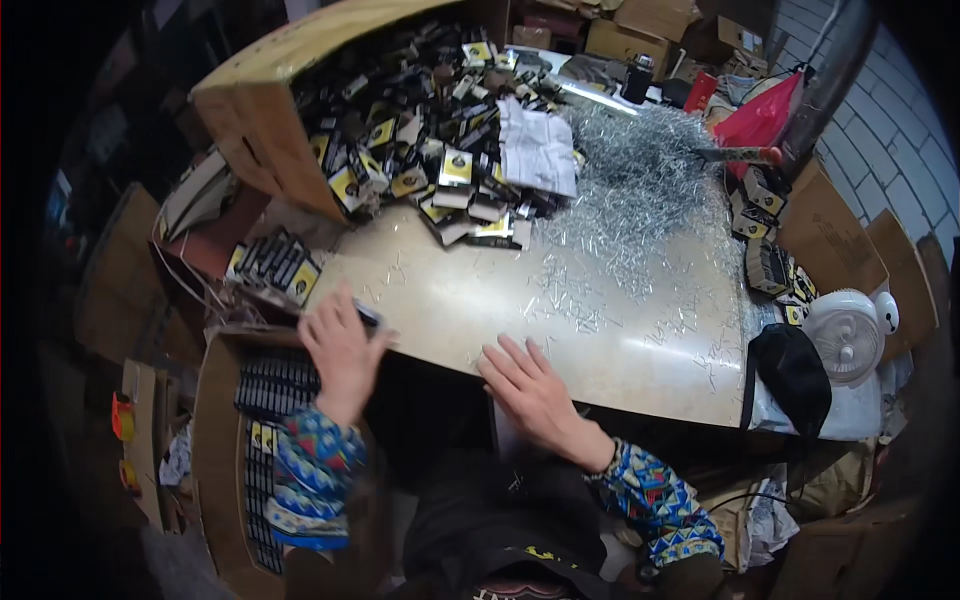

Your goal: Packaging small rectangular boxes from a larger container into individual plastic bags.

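1. Clock: 12 = straight away from the person, seen from where I stand behind them.
2. Thing in question: small dark item (pixel 369 315) at the near left edge of the counter (pixel 440 320), right by the left hand (pixel 343 355). Too blurred to say what it is.
3. Key relation: it sits at about 1 o'clock from the left palm, in the gap between forefinger and thumb. Long axis looks like 10 to 4, slanting across the hand; only part of it shows.
4. Left fingers: spread, slightly bent, motion-blurred. Can't tell whether they grip the item or are just alongside it.
5. Right hand (pixel 530 395): fingers stretched out, pointing 11, over the near edge. Nothing in them that I can see; fully released. Item is at 10 from there, well apart. Left hand is clearly nearer.
6. Row of small boxes (pixel 275 265): 10 o'clock from left fingers, near.
7. Carton (pixel 215 450) with packed dark boxes (pixel 275 385): 7 to 8 o'clock from left palm, below counter level.
8. Loose metal pins (pixel 575 300): 1 o'clock from right fingers. Big pin heap (pixel 640 180): same bearing, farther out.
9. Jumbled box pile (pixel 440 165): 1 o'clock from left fingers, well apart.
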Available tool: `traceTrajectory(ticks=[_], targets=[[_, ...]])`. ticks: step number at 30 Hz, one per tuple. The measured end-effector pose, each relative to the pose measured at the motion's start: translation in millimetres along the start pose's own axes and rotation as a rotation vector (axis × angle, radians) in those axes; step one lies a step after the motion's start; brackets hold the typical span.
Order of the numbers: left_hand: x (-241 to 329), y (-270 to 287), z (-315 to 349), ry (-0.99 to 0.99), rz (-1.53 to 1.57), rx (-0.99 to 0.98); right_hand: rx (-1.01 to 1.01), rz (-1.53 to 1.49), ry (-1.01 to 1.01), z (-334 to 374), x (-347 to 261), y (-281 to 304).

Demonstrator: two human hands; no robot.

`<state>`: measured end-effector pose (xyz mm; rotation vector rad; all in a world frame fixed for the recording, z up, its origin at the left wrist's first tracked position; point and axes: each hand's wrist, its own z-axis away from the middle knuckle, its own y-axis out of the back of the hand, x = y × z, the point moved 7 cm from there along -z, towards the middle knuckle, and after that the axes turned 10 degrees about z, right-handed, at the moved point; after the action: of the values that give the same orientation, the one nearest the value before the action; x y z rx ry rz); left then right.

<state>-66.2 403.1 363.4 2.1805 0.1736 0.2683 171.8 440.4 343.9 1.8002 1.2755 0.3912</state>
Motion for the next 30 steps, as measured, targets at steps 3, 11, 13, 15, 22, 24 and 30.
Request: traceTrajectory(ticks=[3,11,13,15,22,24,30], targets=[[7,-11,-51,-0.130,0.165,-0.018,-0.151,0.391,0.081,-22,51,-29],[70,-114,-182,-0.716,-0.152,-0.053,-0.326,0.307,-0.252,-4,142,-4],[75,-123,-196,-0.829,-0.157,-0.153,-0.261,0.286,-0.207,16,142,15],[76,-118,-200,-0.913,-0.151,-0.229,-0.260,0.191,-0.277,35,153,26],[99,-76,-153,-0.940,0.036,-0.121,-0.227,0.331,-0.445,70,193,58],[108,-78,-111,-0.968,0.118,-0.290,-0.252,0.249,-0.429,76,189,51],[104,-82,-61,-0.637,0.489,-0.388,-0.308,0.045,-0.335,38,164,20]])
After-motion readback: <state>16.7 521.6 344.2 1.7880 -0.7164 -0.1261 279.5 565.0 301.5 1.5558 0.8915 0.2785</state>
